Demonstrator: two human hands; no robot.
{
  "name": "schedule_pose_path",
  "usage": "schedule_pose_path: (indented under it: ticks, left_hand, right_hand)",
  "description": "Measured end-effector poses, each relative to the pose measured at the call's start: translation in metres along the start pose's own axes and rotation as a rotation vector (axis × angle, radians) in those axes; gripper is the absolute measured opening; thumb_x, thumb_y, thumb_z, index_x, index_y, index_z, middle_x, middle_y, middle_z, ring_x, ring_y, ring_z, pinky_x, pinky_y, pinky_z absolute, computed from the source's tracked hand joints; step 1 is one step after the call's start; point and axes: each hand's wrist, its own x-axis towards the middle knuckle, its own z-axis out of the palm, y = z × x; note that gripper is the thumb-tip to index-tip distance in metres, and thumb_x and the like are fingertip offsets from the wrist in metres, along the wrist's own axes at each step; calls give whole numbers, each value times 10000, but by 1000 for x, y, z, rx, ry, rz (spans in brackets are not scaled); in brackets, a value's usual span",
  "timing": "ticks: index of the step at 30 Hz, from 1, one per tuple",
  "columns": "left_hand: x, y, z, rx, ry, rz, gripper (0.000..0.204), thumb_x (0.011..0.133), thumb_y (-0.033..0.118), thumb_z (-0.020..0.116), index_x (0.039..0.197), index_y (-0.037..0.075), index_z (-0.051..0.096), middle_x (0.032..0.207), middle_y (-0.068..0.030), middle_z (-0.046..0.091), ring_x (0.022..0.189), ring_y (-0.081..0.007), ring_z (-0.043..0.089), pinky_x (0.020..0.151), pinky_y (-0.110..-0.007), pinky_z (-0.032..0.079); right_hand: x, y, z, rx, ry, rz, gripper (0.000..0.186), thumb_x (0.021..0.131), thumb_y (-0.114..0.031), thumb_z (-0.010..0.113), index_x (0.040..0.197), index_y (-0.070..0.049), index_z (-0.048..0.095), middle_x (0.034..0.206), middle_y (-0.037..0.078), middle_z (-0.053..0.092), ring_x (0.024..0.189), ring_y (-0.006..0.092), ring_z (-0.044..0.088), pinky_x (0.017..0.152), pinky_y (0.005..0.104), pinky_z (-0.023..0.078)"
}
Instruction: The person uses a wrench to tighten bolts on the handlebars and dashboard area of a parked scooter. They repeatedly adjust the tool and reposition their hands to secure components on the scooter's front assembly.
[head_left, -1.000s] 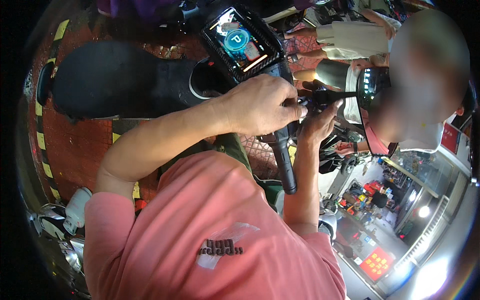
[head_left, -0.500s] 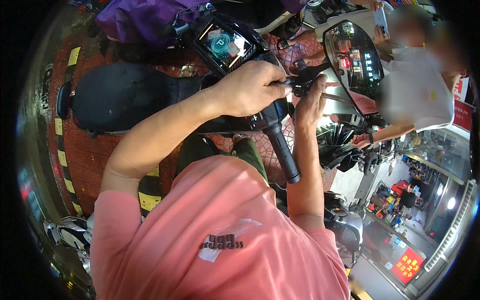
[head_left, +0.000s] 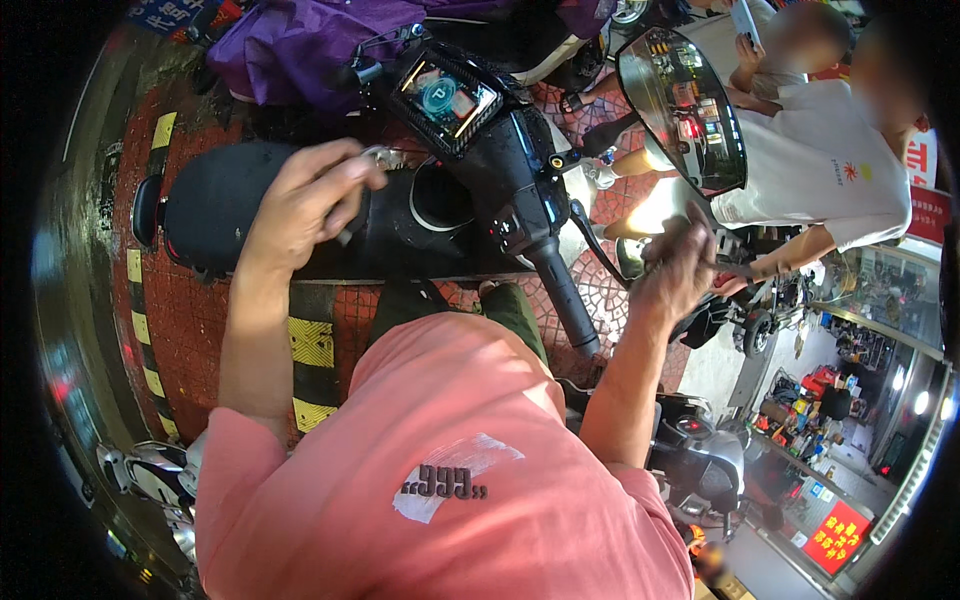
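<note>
A dark scooter stands across in front of me, its lit display (head_left: 446, 98) at the top and its black handlebar grip (head_left: 568, 300) pointing toward me. Over the front of the black seat (head_left: 215, 205), my left hand (head_left: 308, 205) is closed with curled fingers. A shiny metal bit (head_left: 384, 156) shows at its fingertips, too small to name. My right hand (head_left: 682, 265) is closed right of the brake lever (head_left: 597, 245), below the mirror (head_left: 685, 110). A thin dark bar shows beside its fingers, but what it holds is unclear. The mirror's mount (head_left: 560, 162) is uncovered.
A purple cover (head_left: 290, 55) lies over another vehicle behind the scooter. At the right, a person in a white shirt (head_left: 815, 165) stands close to the mirror; another holds a phone (head_left: 744, 22). More scooters (head_left: 700, 460) and a cluttered shop front (head_left: 825, 400) are at the lower right.
Both hands have left the mirror mount. My left hand has swung left over the seat, and my right hand has moved right and down. The mirror has shifted slightly left in view.
</note>
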Motion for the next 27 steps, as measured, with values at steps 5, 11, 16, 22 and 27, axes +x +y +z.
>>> schedule_pose_path:
  ticks: [5,11,16,22,27]
  left_hand:
    - [-41,-34,-28,-380,123,-74,306,1147,273,517,1101,1,648,555,49,434,389,-27,311,389,-203,233]
    - [-45,7,-1,-541,-6,120,358,1181,284,399,1259,-5,595,551,47,413,389,-51,292,419,-233,229]
    - [-43,25,15,-906,-230,294,353,1195,296,339,1240,37,574,569,18,415,419,-91,334,438,-267,300]
    - [-42,5,14,-1087,-33,234,330,1189,267,359,1189,26,586,674,-12,493,473,-137,422,493,-306,401]
    - [-28,-46,-11,-1146,85,116,245,1148,229,476,1132,23,607,775,-38,532,656,-173,516,609,-327,443]
  right_hand:
    - [-39,-63,-20,148,-136,60,662,1121,-574,466,1218,37,702,810,86,682,560,131,526,487,253,406]
    - [-82,-79,77,-146,-738,73,431,1109,-311,542,1342,29,668,1103,158,728,868,252,669,744,393,518]
    - [-112,-53,150,-266,-1092,-216,313,1085,-241,596,1208,43,642,1060,254,657,966,460,618,860,513,498]
    - [-126,-59,154,-306,-1223,149,309,1118,-310,568,1054,-10,602,745,218,579,714,464,585,641,513,439]
    - [-127,-61,148,-211,-1192,245,332,1142,-317,555,1020,-12,607,681,55,527,629,154,527,598,350,442]
